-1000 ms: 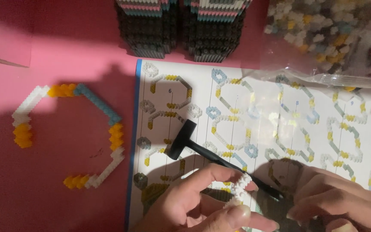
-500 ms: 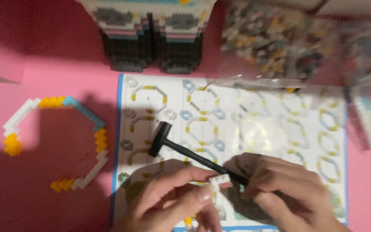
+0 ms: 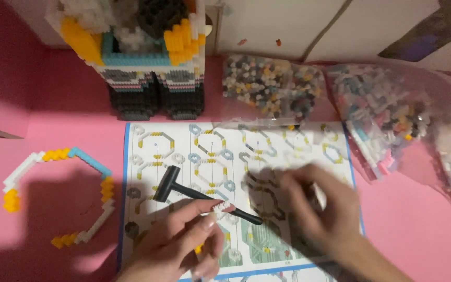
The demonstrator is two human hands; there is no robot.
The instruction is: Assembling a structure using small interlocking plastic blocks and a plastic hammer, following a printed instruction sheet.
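Head view: left hand [image 3: 178, 243] fingers pinching white brick strip [image 3: 220, 206].

I see a pink table [image 3: 53, 109] carrying an instruction sheet [image 3: 309, 141] centrally, a brick ring [image 3: 58, 196] left, a brick figure [image 3: 131, 52] far, brick bags [image 3: 387, 109] right.

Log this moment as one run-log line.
left hand: pinching white brick strip | right hand: blurred, empty, over instruction sheet | black hammer: on sheet

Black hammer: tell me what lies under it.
The hammer lies on the instruction sheet, across printed step diagrams. The left hand covers the sheet's lower part, and the blurred right hand hides more.
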